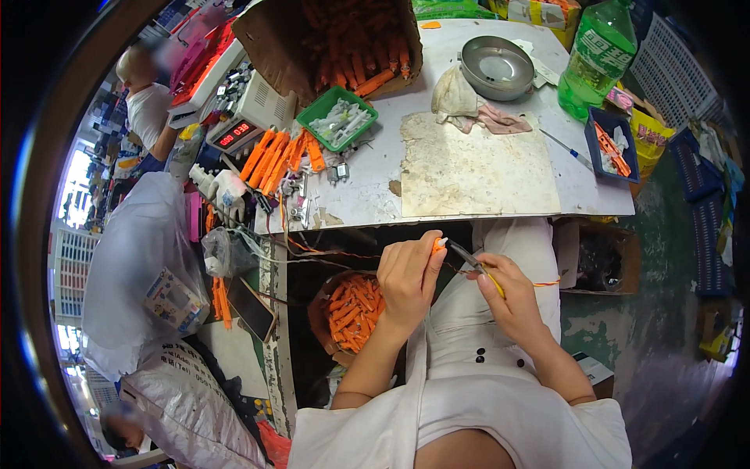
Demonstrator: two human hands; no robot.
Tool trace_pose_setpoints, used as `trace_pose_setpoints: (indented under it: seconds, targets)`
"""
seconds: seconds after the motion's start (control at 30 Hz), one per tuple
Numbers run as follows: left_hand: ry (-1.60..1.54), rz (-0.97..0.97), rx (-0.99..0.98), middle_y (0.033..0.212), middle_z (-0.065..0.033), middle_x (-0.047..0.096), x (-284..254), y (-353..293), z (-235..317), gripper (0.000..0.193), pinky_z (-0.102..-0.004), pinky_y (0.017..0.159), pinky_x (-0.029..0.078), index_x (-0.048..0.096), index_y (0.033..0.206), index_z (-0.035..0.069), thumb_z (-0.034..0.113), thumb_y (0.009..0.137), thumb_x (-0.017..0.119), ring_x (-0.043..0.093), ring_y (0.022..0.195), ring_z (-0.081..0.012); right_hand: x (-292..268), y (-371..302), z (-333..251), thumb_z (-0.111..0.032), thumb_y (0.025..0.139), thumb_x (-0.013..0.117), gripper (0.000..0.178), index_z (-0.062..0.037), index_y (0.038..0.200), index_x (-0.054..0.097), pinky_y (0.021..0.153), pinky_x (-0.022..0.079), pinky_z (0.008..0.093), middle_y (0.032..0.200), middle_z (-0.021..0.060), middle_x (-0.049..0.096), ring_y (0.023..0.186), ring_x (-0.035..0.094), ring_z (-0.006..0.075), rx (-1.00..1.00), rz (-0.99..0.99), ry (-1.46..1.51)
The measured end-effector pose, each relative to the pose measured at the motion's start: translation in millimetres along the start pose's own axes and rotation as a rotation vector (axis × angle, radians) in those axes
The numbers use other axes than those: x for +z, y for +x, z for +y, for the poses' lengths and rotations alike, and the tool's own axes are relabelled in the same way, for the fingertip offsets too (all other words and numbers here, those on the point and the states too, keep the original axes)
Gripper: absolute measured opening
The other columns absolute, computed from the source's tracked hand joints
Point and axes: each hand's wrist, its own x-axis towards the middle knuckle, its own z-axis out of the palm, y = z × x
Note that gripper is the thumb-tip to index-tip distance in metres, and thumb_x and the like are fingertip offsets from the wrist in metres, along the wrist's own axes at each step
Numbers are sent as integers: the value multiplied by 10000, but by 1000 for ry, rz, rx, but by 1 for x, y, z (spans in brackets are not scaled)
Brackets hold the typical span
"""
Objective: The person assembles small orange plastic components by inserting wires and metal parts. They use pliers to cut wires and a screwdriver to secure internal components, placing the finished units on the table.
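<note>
Above my lap, just off the table's front edge, my left hand (406,281) pinches a small orange plastic piece (438,246) with a white tip. Most of that piece is hidden by the fingers. My right hand (512,298) is closed around yellow-handled pliers (467,257). Their dark metal jaws point at the white tip; whether they touch it I cannot tell. Thin orange and dark wires (547,283) run past both hands. Below and left of my left hand, a box of orange plastic pieces (353,313) stands under the table level.
On the white table (375,187) are a green basket (367,125) of white parts, several orange pieces (273,162), a metal bowl (498,66), a cloth (455,94), a green bottle (598,59) and a blue tray (616,166). A cardboard box (266,47) lies tilted behind. White sacks (141,250) stand left.
</note>
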Motion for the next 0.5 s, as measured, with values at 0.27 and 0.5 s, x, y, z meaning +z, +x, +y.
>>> trace_pose_setpoints:
  seconds: [0.27,0.5]
  targets:
    - [108,-36,42,687,-91,538,1,-1,2,160,-325,561,393,621,995,6,103,869,602,514,595,-237,8,1,6,-125,842,631,189,53,828,569,742,466,372,952,159,570,852,560,314,-171,93,-231]
    - [-645,-289,-518,744,-37,588,-20,-13,14,240,-240,548,394,611,1053,-53,145,923,568,475,596,-94,-10,3,13,-109,756,713,213,22,760,546,681,471,373,905,142,577,772,568,290,-416,32,-335]
